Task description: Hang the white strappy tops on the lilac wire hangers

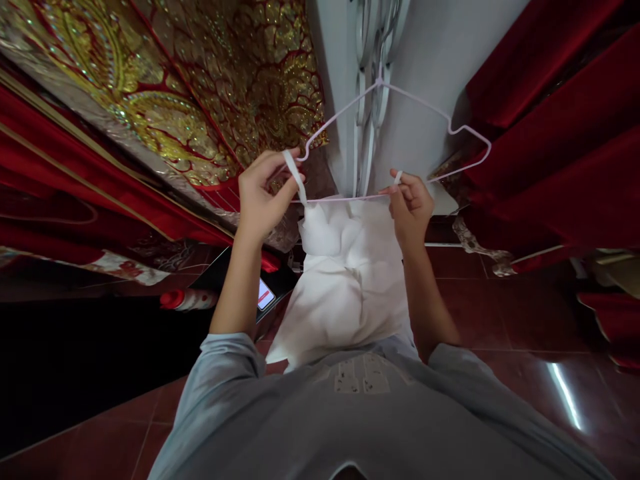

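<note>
A pale pink hanger (379, 82) hangs in front of me, its hook among metal bars. Below its bottom bar is a white sleeveless garment (350, 293) with shaped cups and thin straps, hanging down toward my body. My left hand (264, 197) is closed on the left strap (295, 175), which is stretched up beside the hanger's left notch. Between the thumb and fingers of my right hand (413, 205) is the right strap (398, 177), a small loop of it showing, close to the bottom bar. The hanger's right end sticks out beyond that hand.
Gold-embroidered red garments (200, 87) hang at the left, red cloth (565, 127) at the right. The metal rack (361, 120) stands against a pale wall. A lit phone (265, 295) lies on a dark surface beside a red-capped bottle (187, 299). Reddish tiles (505, 307) cover the floor.
</note>
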Demonstrator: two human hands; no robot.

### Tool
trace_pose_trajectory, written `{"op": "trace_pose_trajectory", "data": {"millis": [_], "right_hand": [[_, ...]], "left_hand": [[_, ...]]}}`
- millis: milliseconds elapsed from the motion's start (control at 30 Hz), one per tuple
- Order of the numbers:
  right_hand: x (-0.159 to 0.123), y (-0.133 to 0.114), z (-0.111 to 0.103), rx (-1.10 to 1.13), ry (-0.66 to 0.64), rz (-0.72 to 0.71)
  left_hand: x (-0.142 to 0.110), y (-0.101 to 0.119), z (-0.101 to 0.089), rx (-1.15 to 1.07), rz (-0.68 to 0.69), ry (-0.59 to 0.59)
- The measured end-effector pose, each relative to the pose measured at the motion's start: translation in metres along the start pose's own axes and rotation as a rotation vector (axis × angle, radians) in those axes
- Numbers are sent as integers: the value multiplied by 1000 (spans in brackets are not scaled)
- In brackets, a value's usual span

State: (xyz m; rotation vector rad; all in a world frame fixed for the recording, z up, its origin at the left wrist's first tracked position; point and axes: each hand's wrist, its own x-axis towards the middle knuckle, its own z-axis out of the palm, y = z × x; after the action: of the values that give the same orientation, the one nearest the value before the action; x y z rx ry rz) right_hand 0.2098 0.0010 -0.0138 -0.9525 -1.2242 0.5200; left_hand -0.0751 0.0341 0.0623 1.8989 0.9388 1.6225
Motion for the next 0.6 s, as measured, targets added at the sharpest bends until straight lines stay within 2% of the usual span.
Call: {"op": "trace_pose_trajectory", "data": {"millis": [167, 233, 300, 400, 467, 533, 600], "right_hand": [[-3, -4, 8, 11, 25, 36], [-4, -6, 10, 27, 19, 49], [-5, -8, 11, 28, 13, 71], [-8, -10, 14, 26, 20, 95], [-9, -10, 16, 46, 44, 82], [-11, -9, 18, 70, 67, 62], [-11, -8, 20, 73, 65, 45]], "left_hand": [[18, 7, 9, 103, -48, -29], [17, 4, 8, 107, -89, 27], [10, -1, 7, 71, -144, 147], [-13, -12, 12, -122, -259, 316], [-34, -17, 24, -382, -376, 429], [-52, -18, 41, -598, -495, 432], [-64, -14, 60, -669, -509, 430]]}}
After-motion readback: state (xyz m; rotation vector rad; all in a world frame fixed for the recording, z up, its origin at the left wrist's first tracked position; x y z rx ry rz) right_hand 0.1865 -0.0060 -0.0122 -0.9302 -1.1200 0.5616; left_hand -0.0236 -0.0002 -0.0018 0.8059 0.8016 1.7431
